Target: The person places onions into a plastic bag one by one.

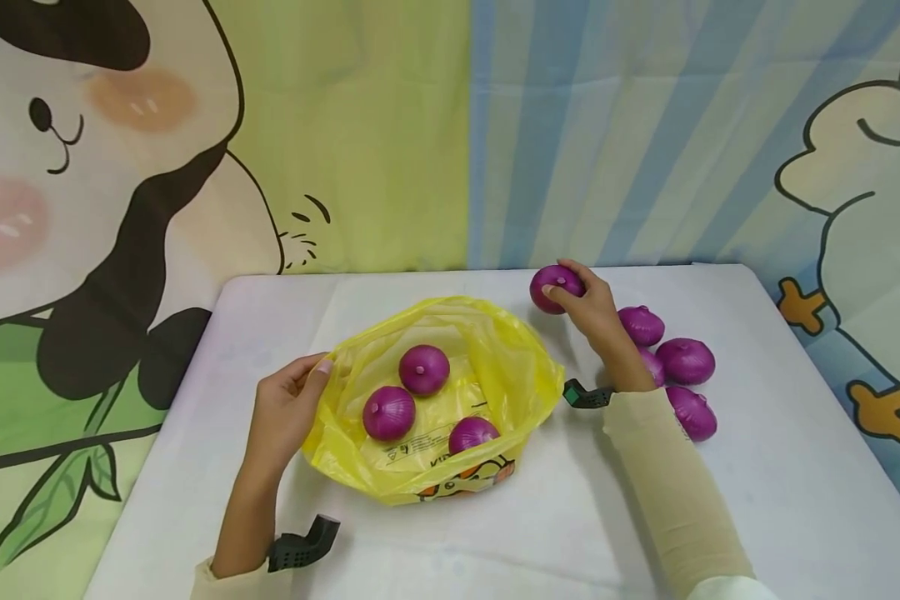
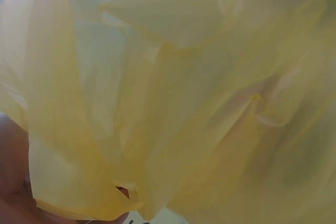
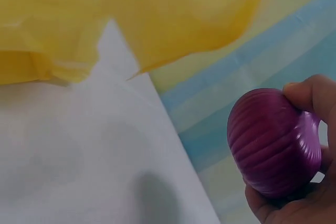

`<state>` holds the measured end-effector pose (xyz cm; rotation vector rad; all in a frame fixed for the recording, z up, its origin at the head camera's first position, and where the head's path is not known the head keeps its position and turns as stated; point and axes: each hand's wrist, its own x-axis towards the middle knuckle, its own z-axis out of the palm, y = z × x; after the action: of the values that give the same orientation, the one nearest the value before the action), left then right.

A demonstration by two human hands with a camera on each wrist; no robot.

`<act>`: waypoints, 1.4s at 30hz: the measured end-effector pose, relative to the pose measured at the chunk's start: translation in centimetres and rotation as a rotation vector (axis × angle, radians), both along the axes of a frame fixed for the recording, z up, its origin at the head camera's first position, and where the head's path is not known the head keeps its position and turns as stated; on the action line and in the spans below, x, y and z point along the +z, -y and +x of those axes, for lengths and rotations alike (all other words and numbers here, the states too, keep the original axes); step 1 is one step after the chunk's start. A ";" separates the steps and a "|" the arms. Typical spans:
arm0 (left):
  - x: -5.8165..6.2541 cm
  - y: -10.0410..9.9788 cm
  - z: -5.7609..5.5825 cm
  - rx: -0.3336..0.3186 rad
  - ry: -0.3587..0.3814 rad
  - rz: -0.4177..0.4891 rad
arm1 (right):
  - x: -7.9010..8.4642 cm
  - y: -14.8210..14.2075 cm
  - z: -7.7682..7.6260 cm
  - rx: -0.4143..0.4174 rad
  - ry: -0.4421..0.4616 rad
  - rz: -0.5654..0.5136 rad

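Note:
My left hand pinches the left rim of a yellow plastic bag, which stands wide open on the table. Inside the bag lie three purple onions, one toward the back, one at the left and one at the front. My right hand grips another purple onion above the table, just beyond the bag's right back rim. The right wrist view shows this onion between thumb and fingers. In the left wrist view the bag fills nearly everything and covers most of the hand.
Several more purple onions lie in a group on the right of the white table, partly behind my right forearm. A cartoon-printed curtain hangs behind the table's back edge. A black wrist camera sits on my left wrist.

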<state>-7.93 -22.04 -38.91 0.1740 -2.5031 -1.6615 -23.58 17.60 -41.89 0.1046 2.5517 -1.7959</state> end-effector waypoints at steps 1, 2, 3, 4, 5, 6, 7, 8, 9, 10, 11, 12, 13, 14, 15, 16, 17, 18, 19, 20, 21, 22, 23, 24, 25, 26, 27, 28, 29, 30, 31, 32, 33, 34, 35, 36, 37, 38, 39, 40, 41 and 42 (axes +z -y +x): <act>0.0 0.0 0.0 -0.004 -0.001 0.000 | 0.2 0.0 0.0 0.005 -0.015 -0.009; 0.0 0.0 0.0 -0.006 -0.003 -0.002 | 0.5 0.0 0.0 0.009 -0.032 -0.021; 0.0 -0.1 0.0 -0.006 -0.005 -0.002 | 0.8 0.0 0.0 0.015 -0.046 -0.030; 0.0 -0.1 0.0 -0.006 -0.006 -0.001 | 1.0 0.1 0.0 0.020 -0.063 -0.037; -0.1 -0.1 -0.1 -0.005 -0.008 -0.001 | 1.3 0.1 0.0 0.024 -0.078 -0.044; -0.1 -0.1 -0.1 -0.004 -0.008 -0.003 | 1.6 0.2 0.0 0.029 -0.091 -0.048; -0.1 -0.1 -0.1 -0.003 -0.007 -0.002 | 1.9 0.4 0.1 0.034 -0.100 -0.052; -0.1 -0.1 -0.1 -0.003 -0.006 -0.001 | 2.2 0.5 0.1 0.040 -0.110 -0.055; -0.1 -0.1 -0.1 -0.003 -0.004 0.000 | 2.5 0.7 0.2 0.046 -0.118 -0.055; -0.1 -0.1 -0.1 -0.003 -0.002 -0.001 | 2.8 0.8 0.2 0.053 -0.127 -0.059; -0.1 -0.2 -0.1 -0.004 -0.001 0.000 | 3.1 0.9 0.2 0.061 -0.136 -0.060; -0.1 -0.2 -0.1 -0.005 0.000 0.001 | 3.4 1.1 0.2 0.069 -0.142 -0.061; -0.1 -0.2 0.0 -0.005 0.000 0.003 | 3.7 1.2 0.2 0.076 -0.147 -0.061; -0.1 -0.2 0.0 -0.006 -0.002 0.004 | 4.0 1.3 0.2 0.084 -0.154 -0.062; -0.1 -0.2 0.0 -0.006 -0.003 0.005 | 4.3 1.4 0.2 0.092 -0.158 -0.062; -0.1 -0.2 0.0 -0.006 -0.004 0.006 | 4.5 1.5 0.2 0.099 -0.164 -0.066; -0.1 -0.2 0.0 -0.006 -0.005 0.006 | 4.8 1.5 0.1 0.105 -0.167 -0.070; -0.1 -0.2 0.0 -0.006 -0.006 0.005 | 5.0 1.6 0.1 0.112 -0.170 -0.077; -0.1 -0.1 0.0 -0.005 -0.007 0.003 | 5.3 1.6 0.1 0.119 -0.173 -0.084; -0.1 -0.1 0.0 -0.005 -0.008 0.003 | 5.5 1.7 0.1 0.126 -0.177 -0.091; -0.1 -0.1 0.0 -0.004 -0.008 0.001 | 5.8 1.8 0.1 0.133 -0.182 -0.100; -0.1 -0.1 -0.1 -0.004 -0.008 -0.001 | 6.0 1.9 0.1 0.142 -0.191 -0.111; -0.1 -0.1 -0.1 -0.005 -0.009 -0.002 | 6.3 2.0 0.1 0.150 -0.203 -0.118; -0.1 -0.1 -0.1 -0.007 -0.011 -0.003 | 6.6 2.2 0.2 0.156 -0.218 -0.121; -0.1 -0.1 -0.1 -0.009 -0.012 0.000 | 6.9 2.4 0.2 0.161 -0.233 -0.127; -0.1 -0.1 -0.1 -0.011 -0.013 0.000 | 7.2 2.5 0.3 0.166 -0.250 -0.132; -0.2 -0.1 -0.1 -0.012 -0.014 0.001 | 7.5 2.7 0.4 0.171 -0.268 -0.142; -0.2 -0.1 -0.2 -0.015 -0.015 0.000 | 7.8 2.8 0.4 0.174 -0.284 -0.148; -0.2 -0.1 -0.2 -0.016 -0.016 0.000 | 8.1 3.0 0.5 0.177 -0.297 -0.155; -0.3 -0.1 -0.2 -0.016 -0.016 0.001 | 8.3 3.1 0.6 0.180 -0.306 -0.162; -0.3 -0.1 -0.3 -0.016 -0.016 -0.001 | 8.5 3.3 0.7 0.186 -0.315 -0.174; -0.3 -0.2 -0.3 -0.015 -0.015 -0.005 | 8.7 3.5 0.8 0.195 -0.323 -0.184; -0.4 -0.2 -0.3 -0.015 -0.014 -0.006 | 8.9 3.7 0.9 0.206 -0.326 -0.195; -0.4 -0.2 -0.3 -0.014 -0.013 -0.009 | 8.9 3.9 1.0 0.222 -0.329 -0.209; -0.4 -0.2 -0.3 -0.013 -0.011 -0.008 | 9.0 4.2 1.1 0.243 -0.333 -0.224; -0.5 -0.2 -0.3 -0.012 -0.009 -0.009 | 9.0 4.6 1.2 0.267 -0.340 -0.237; -0.5 -0.2 -0.3 -0.012 -0.006 -0.010 | 8.9 4.9 1.3 0.294 -0.349 -0.250; -0.5 -0.2 -0.3 -0.012 -0.005 -0.009 | 8.8 5.3 1.4 0.325 -0.360 -0.263; -0.5 -0.2 -0.3 -0.012 -0.004 -0.007 | 8.7 5.7 1.5 0.357 -0.372 -0.278; -0.5 -0.2 -0.3 -0.011 -0.003 -0.007 | 8.6 6.1 1.6 0.391 -0.388 -0.291; -0.5 -0.2 -0.3 -0.011 -0.002 -0.005 | 8.4 6.5 1.7 0.422 -0.404 -0.298; -0.5 -0.2 -0.3 -0.011 -0.001 -0.005 | 8.3 6.9 1.7 0.453 -0.415 -0.305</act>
<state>-8.28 -21.88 -39.40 0.1589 -2.5113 -1.6587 -21.85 10.66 -33.60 -0.8566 2.2123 -2.1338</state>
